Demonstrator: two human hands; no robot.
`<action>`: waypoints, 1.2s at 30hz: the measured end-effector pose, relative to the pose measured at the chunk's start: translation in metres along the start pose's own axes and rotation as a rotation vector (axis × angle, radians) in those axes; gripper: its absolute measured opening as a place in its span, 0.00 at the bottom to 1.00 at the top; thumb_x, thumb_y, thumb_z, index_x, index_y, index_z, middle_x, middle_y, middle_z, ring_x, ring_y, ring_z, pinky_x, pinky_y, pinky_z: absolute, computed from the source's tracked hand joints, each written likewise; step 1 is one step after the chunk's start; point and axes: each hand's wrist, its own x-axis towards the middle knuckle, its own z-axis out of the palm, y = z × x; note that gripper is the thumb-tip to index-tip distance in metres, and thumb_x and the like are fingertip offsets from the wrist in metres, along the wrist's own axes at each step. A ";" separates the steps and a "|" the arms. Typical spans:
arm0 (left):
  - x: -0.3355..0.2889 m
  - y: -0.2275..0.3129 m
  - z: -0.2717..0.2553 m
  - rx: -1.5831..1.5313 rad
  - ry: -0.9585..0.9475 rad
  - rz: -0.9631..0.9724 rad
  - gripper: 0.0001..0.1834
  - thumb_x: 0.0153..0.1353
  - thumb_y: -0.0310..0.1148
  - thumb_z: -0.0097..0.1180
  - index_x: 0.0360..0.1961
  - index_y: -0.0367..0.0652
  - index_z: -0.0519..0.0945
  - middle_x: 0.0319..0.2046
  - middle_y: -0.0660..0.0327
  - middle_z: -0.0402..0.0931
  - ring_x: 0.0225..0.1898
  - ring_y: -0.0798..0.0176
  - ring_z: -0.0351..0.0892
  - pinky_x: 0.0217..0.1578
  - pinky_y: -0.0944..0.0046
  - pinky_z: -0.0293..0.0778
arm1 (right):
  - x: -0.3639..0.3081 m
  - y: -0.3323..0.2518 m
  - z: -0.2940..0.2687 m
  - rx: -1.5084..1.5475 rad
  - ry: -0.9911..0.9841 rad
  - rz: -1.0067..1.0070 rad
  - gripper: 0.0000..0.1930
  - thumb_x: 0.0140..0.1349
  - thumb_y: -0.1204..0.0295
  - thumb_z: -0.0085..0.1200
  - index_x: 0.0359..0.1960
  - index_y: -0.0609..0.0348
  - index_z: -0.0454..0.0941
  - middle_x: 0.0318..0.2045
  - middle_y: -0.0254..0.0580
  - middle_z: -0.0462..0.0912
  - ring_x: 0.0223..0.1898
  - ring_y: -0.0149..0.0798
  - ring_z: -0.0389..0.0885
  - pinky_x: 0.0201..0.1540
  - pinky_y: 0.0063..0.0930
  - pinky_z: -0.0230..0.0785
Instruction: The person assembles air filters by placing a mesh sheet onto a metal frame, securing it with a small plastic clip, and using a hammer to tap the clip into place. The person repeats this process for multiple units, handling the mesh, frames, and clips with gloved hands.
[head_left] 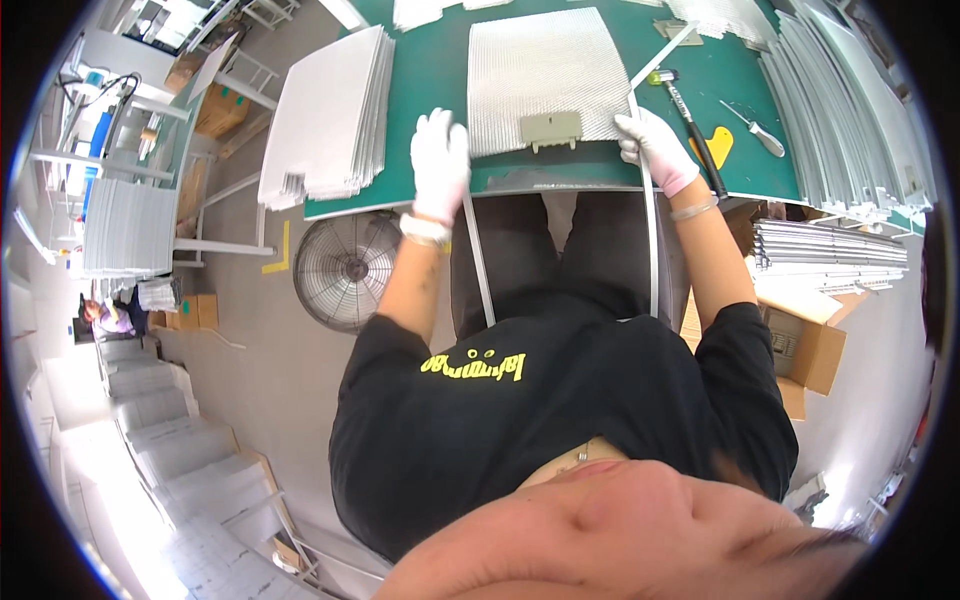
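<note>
A silvery mesh panel lies on the green tabletop in front of me. A small grey-beige plate with tabs rests at its near edge. My right hand, in a white glove, is closed around a thin pale metal strip along the panel's right side; the strip reaches down past the table edge towards my lap. Left of the panel, my gloved left hand has its fingers stretched out flat. A second thin strip runs down from beside its palm; whether the hand touches it I cannot tell.
A stack of mesh panels stands at the table's left, with more sheets at the right. A hammer, a yellow scraper-like piece and a screwdriver lie right of my hand. A floor fan stands below left.
</note>
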 end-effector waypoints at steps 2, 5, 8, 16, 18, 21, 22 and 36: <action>0.017 -0.038 0.003 -0.532 -0.580 -0.321 0.21 0.74 0.36 0.41 0.60 0.35 0.74 0.53 0.45 0.77 0.54 0.46 0.76 0.56 0.50 0.72 | 0.005 0.000 0.008 0.002 -0.010 0.013 0.07 0.69 0.71 0.56 0.40 0.53 0.68 0.25 0.24 0.65 0.21 0.21 0.61 0.22 0.17 0.56; 0.024 0.000 -0.014 -1.631 -0.485 -0.875 0.26 0.72 0.33 0.49 0.68 0.35 0.66 0.54 0.56 0.78 0.48 0.60 0.78 0.50 0.58 0.74 | 0.000 0.003 0.011 -0.051 0.013 0.005 0.07 0.69 0.71 0.56 0.40 0.52 0.69 0.25 0.25 0.65 0.21 0.21 0.61 0.23 0.18 0.57; 0.039 0.018 -0.037 -1.681 -0.554 -0.731 0.33 0.68 0.31 0.57 0.71 0.34 0.61 0.53 0.61 0.77 0.43 0.71 0.77 0.46 0.69 0.74 | -0.011 -0.001 0.014 -0.143 0.051 -0.081 0.08 0.69 0.70 0.57 0.39 0.52 0.69 0.25 0.25 0.65 0.22 0.21 0.61 0.24 0.18 0.57; 0.054 0.050 -0.058 -1.312 -0.302 -0.624 0.37 0.65 0.21 0.58 0.72 0.29 0.55 0.42 0.62 0.75 0.39 0.75 0.73 0.40 0.75 0.72 | -0.052 -0.036 0.022 -0.119 0.062 -0.286 0.08 0.69 0.69 0.57 0.41 0.54 0.70 0.26 0.25 0.64 0.23 0.22 0.59 0.26 0.20 0.55; 0.054 0.068 -0.067 -1.169 -0.134 -0.449 0.37 0.66 0.20 0.55 0.73 0.29 0.53 0.41 0.63 0.73 0.36 0.76 0.70 0.37 0.76 0.70 | -0.055 -0.039 0.023 -0.096 0.027 -0.318 0.09 0.70 0.69 0.56 0.46 0.56 0.70 0.26 0.25 0.64 0.22 0.22 0.58 0.26 0.20 0.55; 0.048 0.071 -0.082 -1.114 -0.138 -0.392 0.37 0.69 0.21 0.52 0.75 0.30 0.49 0.35 0.66 0.65 0.32 0.74 0.62 0.36 0.75 0.67 | -0.066 -0.045 0.032 -0.116 0.030 -0.361 0.13 0.70 0.67 0.55 0.49 0.58 0.70 0.25 0.25 0.64 0.22 0.22 0.58 0.27 0.19 0.55; 0.047 0.073 -0.088 -1.165 -0.116 -0.410 0.37 0.69 0.21 0.52 0.75 0.30 0.49 0.34 0.66 0.64 0.32 0.73 0.61 0.38 0.75 0.66 | -0.069 -0.047 0.038 -0.118 0.025 -0.372 0.13 0.70 0.67 0.55 0.49 0.59 0.70 0.25 0.25 0.64 0.22 0.22 0.58 0.27 0.19 0.55; -0.002 0.045 -0.172 -1.395 0.313 -0.644 0.15 0.75 0.34 0.48 0.56 0.34 0.69 0.34 0.69 0.66 0.36 0.75 0.62 0.42 0.73 0.63 | -0.079 -0.054 0.133 -0.142 -0.326 -0.529 0.26 0.67 0.78 0.52 0.67 0.69 0.62 0.58 0.39 0.76 0.59 0.28 0.71 0.65 0.28 0.61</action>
